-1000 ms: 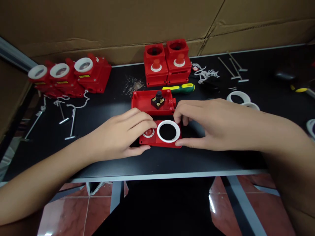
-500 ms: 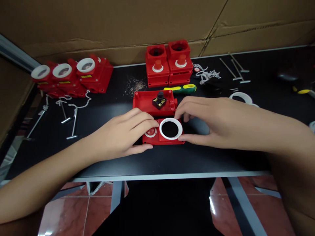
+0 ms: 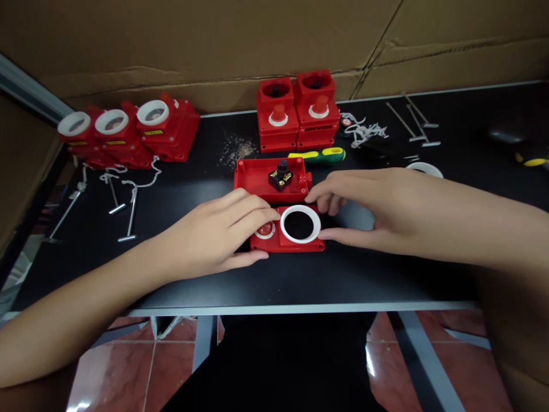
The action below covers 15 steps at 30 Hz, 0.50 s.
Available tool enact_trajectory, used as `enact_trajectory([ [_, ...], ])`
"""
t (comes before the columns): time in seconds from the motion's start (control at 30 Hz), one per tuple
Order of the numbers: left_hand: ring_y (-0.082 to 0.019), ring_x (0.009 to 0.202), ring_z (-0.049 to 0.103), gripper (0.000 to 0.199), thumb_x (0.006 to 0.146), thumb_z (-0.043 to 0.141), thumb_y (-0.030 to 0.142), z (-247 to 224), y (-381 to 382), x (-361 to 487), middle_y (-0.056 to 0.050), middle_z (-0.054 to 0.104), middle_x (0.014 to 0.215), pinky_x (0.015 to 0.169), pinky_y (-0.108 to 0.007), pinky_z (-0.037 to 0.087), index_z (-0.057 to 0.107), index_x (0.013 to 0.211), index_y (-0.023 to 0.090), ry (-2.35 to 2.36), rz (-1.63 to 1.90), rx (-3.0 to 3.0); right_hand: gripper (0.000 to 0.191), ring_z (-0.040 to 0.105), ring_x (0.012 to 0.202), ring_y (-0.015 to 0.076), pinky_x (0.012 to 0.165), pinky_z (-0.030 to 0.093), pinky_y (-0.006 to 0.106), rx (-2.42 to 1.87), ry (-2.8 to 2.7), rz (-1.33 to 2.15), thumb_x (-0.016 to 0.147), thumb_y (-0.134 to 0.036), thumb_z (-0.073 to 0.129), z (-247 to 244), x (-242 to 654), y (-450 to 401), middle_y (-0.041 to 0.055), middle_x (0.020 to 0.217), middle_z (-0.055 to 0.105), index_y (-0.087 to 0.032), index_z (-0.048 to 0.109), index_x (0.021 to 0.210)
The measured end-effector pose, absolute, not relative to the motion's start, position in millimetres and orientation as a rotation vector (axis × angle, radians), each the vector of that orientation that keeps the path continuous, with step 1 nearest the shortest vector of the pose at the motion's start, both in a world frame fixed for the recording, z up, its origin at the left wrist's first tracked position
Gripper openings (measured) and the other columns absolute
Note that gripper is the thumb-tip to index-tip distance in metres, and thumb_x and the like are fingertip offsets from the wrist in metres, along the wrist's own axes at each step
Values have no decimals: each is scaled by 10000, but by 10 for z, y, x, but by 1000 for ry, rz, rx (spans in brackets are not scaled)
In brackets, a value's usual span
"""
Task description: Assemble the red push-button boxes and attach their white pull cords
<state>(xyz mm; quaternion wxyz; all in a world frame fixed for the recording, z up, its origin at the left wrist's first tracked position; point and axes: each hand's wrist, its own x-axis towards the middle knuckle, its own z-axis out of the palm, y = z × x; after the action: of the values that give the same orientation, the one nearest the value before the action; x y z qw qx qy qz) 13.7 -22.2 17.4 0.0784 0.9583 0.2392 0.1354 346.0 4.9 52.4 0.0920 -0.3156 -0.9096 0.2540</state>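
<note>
My left hand (image 3: 234, 232) grips the left end of a red cover (image 3: 295, 248) lying on the dark tabletop, fingers over it and thumb at its near edge. A translucent red dome in a white collar (image 3: 266, 230) shows partly beneath those fingers. On the cover's right part sits a white ring (image 3: 318, 229) around a dark round opening. My right hand (image 3: 355, 209) curves about the ring's right side, thumb at its lower right rim and index fingertip by its upper right. Just behind stands an open red box (image 3: 253, 177) with a black switch block (image 3: 281, 177) inside.
A green-and-yellow screwdriver handle (image 3: 319, 155) lies behind the box. Two red housings (image 3: 278, 137) stand farther back. Several red units with white rings (image 3: 153, 113) and corded metal T-bars (image 3: 132, 214) are at left. White cord (image 3: 366, 134), loose T-bars (image 3: 414, 123) and another white ring (image 3: 424, 168) are at right.
The whole scene has shifted slightly to the right in view. My right thumb has moved from the cover's right edge up to the white ring's rim; my left hand keeps its grip.
</note>
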Motion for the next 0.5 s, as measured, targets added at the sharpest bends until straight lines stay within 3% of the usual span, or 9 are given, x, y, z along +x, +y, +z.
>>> enact_trajectory([
  [0.13, -326, 1214, 752, 404, 1185, 728, 379, 173, -221, 130, -180, 779, 1367, 1065, -448, 646, 614, 1479, 127, 717, 402, 2871, 261, 817, 979, 306, 800, 656, 481, -936, -2689, 810, 1111, -470, 670, 538, 3437, 34, 56, 1229, 860, -331, 749, 1317],
  [0.4, -330, 1214, 755, 407, 1180, 736, 380, 176, -223, 135, -176, 778, 1376, 1058, -443, 642, 616, 1476, 128, 723, 398, 2863, 205, 790, 845, 286, 711, 600, 439, -968, -2683, 839, 1091, -490, 715, 552, 3463, 59, 54, 1079, 867, -299, 777, 1134],
  [0.5, -330, 1213, 755, 400, 1183, 732, 376, 180, -222, 136, -177, 778, 1376, 1055, -444, 642, 619, 1474, 125, 725, 397, 2863, 284, 776, 823, 285, 692, 567, 427, -984, -2668, 874, 1064, -554, 742, 554, 3473, 63, 60, 1054, 858, -280, 789, 1122],
])
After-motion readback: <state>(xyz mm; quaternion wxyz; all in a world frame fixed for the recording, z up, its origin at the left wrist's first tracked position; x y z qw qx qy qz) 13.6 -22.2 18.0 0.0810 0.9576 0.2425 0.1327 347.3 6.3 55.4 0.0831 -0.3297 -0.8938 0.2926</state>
